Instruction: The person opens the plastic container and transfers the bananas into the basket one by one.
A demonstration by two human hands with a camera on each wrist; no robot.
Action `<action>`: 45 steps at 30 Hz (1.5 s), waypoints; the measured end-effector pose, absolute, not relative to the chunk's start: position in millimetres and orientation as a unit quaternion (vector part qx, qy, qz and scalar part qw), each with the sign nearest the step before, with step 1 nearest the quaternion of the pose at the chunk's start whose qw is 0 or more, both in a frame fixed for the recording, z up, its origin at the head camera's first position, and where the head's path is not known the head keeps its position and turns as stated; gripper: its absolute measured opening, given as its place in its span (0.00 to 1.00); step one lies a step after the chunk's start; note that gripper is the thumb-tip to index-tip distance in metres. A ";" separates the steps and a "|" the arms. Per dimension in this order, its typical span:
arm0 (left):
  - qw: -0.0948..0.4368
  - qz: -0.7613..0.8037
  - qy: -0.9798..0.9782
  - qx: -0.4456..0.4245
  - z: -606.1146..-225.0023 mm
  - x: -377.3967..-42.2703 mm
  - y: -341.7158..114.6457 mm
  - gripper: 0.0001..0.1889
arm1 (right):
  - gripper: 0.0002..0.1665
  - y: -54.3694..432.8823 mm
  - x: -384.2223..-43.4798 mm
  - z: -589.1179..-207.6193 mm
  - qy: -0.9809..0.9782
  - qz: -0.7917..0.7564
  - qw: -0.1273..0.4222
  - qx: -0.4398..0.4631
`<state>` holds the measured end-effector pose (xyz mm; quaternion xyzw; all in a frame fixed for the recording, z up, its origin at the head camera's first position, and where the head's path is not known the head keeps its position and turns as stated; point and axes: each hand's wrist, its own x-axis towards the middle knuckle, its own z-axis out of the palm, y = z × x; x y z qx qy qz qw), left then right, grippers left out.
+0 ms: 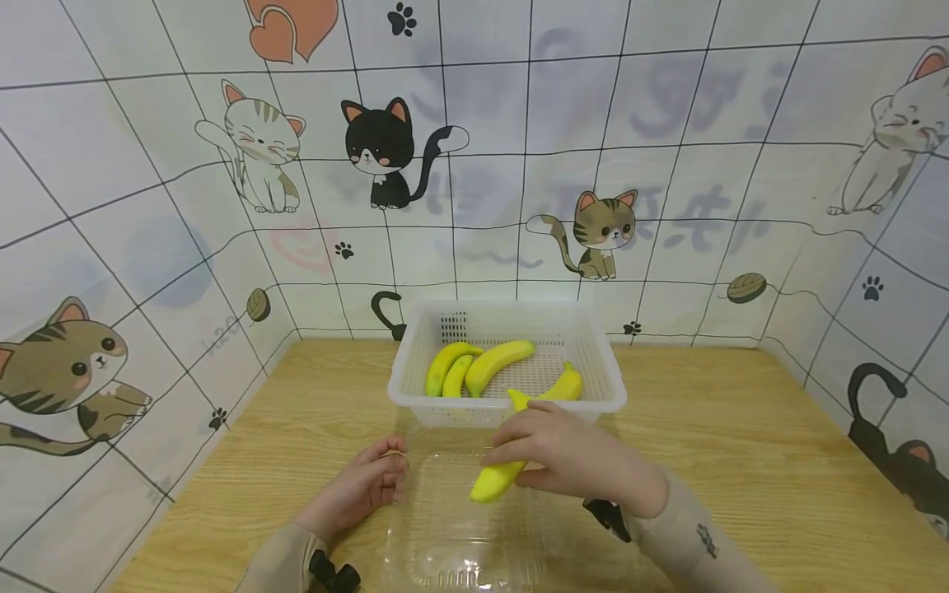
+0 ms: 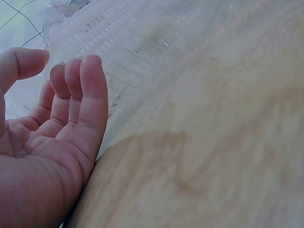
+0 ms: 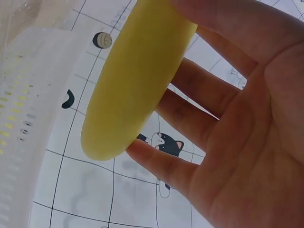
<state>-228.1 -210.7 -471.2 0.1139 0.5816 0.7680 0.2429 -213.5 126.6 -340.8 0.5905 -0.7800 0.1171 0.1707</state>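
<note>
My right hand [image 1: 552, 449] grips a yellow banana [image 1: 495, 481] between thumb and fingers, above a clear plastic box [image 1: 467, 535]. In the right wrist view the same banana [image 3: 135, 80] fills the middle, with the fingers behind it. My left hand [image 1: 366, 482] rests beside the box's left edge, its fingers loosely bent and nothing held; whether they touch the box I cannot tell. The left wrist view shows that hand [image 2: 61, 118] with its palm turned up. Behind the box stands a white perforated basket [image 1: 504, 408] with several bananas [image 1: 498, 362] in it.
The wooden table [image 1: 712, 428] stretches to both sides of the basket. A white tiled-pattern wall covering [image 1: 489, 189] with cartoon cats stands close behind the basket and along both sides.
</note>
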 end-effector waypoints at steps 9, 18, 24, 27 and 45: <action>0.244 0.767 0.581 0.123 -473.4 -229.7 -211.5 0.06 | 0.27 131.9 -219.3 -337.9 -0.789 0.128 0.181 0.573; 0.247 0.767 0.579 0.124 -475.3 -229.5 -212.3 0.06 | 0.29 135.4 -231.6 -340.6 -0.774 0.137 0.240 0.570; 0.244 0.769 0.579 0.120 -475.4 -229.2 -211.9 0.06 | 0.28 134.7 -243.3 -343.0 -0.757 0.155 0.291 0.564; 0.243 0.769 0.579 0.119 -475.3 -229.5 -211.8 0.06 | 0.29 135.5 -249.2 -343.9 -0.752 0.165 0.313 0.556; 0.239 0.762 0.590 0.121 -475.6 -229.3 -210.9 0.07 | 0.33 147.9 -280.5 -358.0 -0.765 0.184 0.353 0.506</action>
